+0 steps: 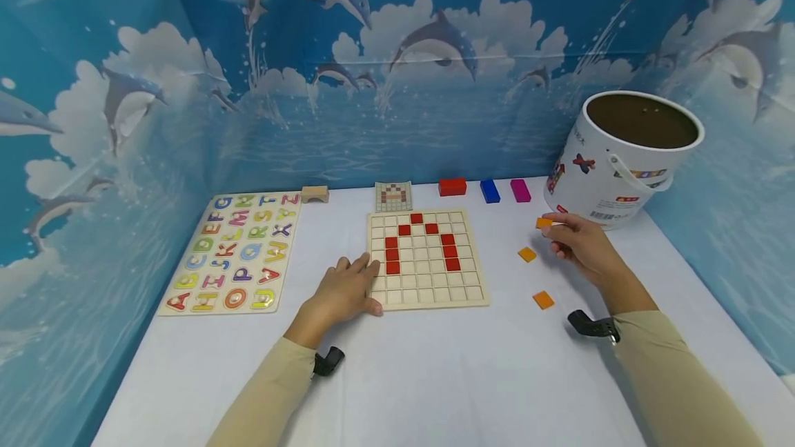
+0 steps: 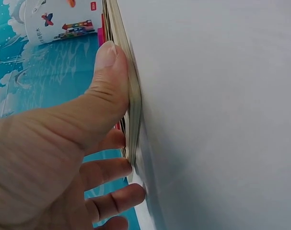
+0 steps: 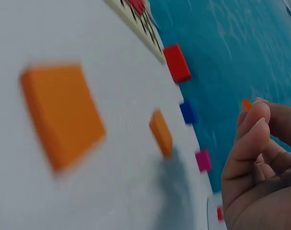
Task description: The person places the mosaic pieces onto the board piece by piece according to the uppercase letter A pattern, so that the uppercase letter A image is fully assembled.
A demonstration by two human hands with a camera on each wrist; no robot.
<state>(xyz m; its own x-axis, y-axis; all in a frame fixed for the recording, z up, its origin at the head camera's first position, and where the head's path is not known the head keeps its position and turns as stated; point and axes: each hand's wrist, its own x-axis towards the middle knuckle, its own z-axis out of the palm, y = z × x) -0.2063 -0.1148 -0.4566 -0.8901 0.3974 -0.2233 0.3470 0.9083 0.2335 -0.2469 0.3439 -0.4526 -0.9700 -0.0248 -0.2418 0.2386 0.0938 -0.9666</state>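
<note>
A wooden grid board [image 1: 428, 291] lies on the table, with several red square tiles [image 1: 451, 252] set in it in an arch. My left hand [image 1: 344, 290] rests at the board's left edge; in the left wrist view the thumb [image 2: 107, 72] touches the edge, the fingers fairly relaxed. My right hand [image 1: 580, 243] pinches an orange square tile [image 1: 544, 223] between thumb and fingertips; only a sliver of that tile [image 3: 246, 105] shows in the right wrist view. Two more orange tiles lie nearby, a nearer one [image 1: 543, 300] and a farther one [image 1: 527, 254].
A small pattern card [image 1: 393, 196] lies behind the board. Along the back are a wooden block [image 1: 315, 194], a red block [image 1: 452, 187], a blue block [image 1: 490, 191] and a magenta block [image 1: 520, 190]. A white bucket [image 1: 611, 157] stands back right, an alphabet board [image 1: 232, 254] left.
</note>
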